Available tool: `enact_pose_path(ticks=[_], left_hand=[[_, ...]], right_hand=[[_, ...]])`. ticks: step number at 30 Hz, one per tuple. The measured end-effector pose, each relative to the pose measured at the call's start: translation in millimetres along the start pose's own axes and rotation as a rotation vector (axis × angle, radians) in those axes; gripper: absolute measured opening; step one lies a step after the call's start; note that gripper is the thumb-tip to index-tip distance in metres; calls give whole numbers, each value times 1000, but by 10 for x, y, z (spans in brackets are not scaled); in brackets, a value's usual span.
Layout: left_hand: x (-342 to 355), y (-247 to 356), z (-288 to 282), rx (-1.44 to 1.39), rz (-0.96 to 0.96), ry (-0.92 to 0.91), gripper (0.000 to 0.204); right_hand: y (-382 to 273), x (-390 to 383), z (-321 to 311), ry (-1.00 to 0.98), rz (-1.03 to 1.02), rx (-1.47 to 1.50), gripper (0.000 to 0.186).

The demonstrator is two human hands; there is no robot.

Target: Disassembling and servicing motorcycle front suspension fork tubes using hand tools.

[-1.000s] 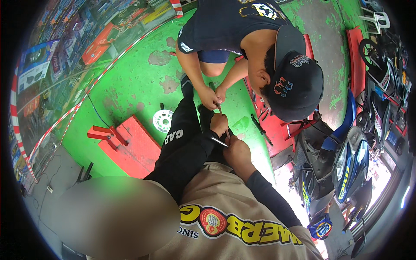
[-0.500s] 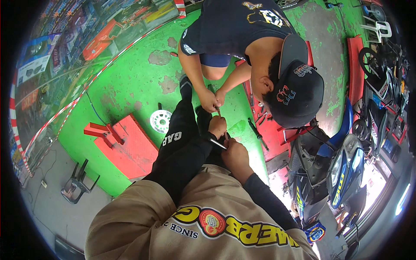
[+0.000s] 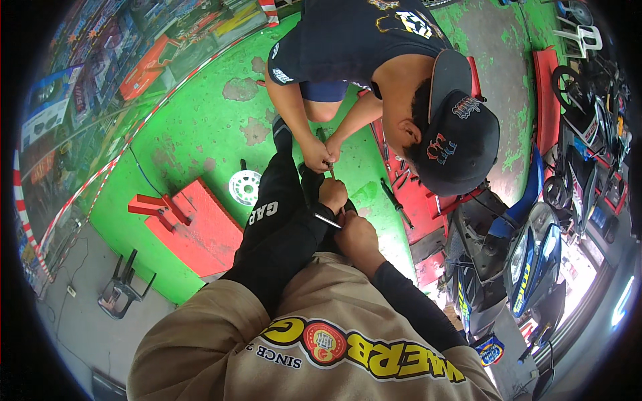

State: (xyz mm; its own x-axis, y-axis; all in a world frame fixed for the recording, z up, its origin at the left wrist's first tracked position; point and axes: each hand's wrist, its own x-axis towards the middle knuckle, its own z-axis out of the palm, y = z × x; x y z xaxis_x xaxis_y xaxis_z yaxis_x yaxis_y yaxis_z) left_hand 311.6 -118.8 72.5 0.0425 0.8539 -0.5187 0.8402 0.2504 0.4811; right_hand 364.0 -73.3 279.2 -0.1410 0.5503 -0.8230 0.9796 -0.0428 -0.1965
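My left hand is closed in a fist in front of my lap, just below a co-worker's hands. It wraps round a thin, dark length that runs up to the co-worker's fingers; its kind I cannot make out. Close by, lower and to the right, my right hand is also closed. A slim silver metal rod sticks out leftward from its fingers, the rest hidden in the grip. The co-worker's hands pinch the far end of the thin length.
The co-worker in a black cap crouches opposite me. A white wheel-like disc and a red metal ramp lie left on the green floor. To the right are a red platform with tools and a blue-black motorcycle. A dark stool is at lower left.
The view has shifted slightly. Both my hands stay closed and close together, with the silver rod still showing. The co-worker's hands keep their hold on the thin length.
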Motion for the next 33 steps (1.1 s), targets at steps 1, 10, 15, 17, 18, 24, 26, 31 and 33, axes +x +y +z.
enact_pose_path(ticks=[1, 10, 15, 17, 18, 24, 26, 31, 33], left_hand=[[5, 11, -34, -28, -35, 5, 19], [31, 40, -157, -246, -191, 30, 20], [80, 2, -49, -332, -330, 76, 21], [101, -19, -66, -88, -106, 23, 22], [98, -18, -72, -88, -104, 22, 22], [116, 81, -177, -501, -516, 55, 27], [129, 113, -194, -570, -595, 21, 27], [140, -70, 112, -432, -465, -37, 23], [172, -118, 166, -313, -349, -68, 21]], right_hand=[[23, 16, 33, -1, 0, 1, 31], [45, 126, 22, -37, -5, 3, 30], [28, 149, -23, -55, -18, 29, 29], [5, 158, -53, -60, -17, 35, 29], [-15, 165, -59, -71, -6, 43, 29], [-9, 161, -29, -87, 51, 108, 29], [-11, 154, -25, -88, 85, 118, 28], [-31, 164, -30, -88, 111, 135, 28], [24, 197, 50, -77, 95, 129, 28]])
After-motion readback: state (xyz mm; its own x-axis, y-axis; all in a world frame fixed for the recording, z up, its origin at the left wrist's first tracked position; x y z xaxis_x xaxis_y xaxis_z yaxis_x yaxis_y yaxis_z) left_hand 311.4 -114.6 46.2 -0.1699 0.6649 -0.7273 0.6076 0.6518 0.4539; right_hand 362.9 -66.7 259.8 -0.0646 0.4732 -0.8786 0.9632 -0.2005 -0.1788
